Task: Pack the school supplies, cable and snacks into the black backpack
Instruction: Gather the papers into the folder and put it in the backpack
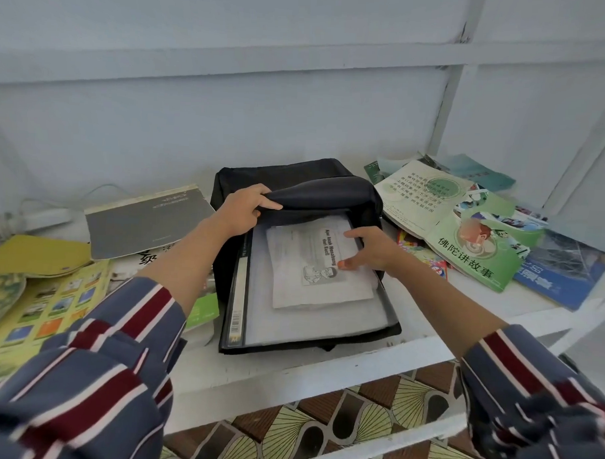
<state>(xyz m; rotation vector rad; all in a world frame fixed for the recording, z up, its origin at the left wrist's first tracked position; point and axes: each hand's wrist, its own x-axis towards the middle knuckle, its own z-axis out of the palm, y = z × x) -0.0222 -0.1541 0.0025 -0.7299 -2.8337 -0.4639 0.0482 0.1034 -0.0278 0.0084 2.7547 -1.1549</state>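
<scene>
Presently, in the head view, the black backpack [296,181] is seen lying open on the white shelf [410,339], its flap gripped and held up by the left hand [247,206]. A clear folder [291,318] is already lodged inside, and the paper booklet [313,274] on top of it is pressed by the right hand [372,249], thumb and forefinger spread flat. The step in hand is judged to be seating the booklet. Next, the snack packets [420,254] just right of the bag, the grey notebook [147,220] and the white cable [6,222] at the left must be fetched, the flap being held raised.
</scene>
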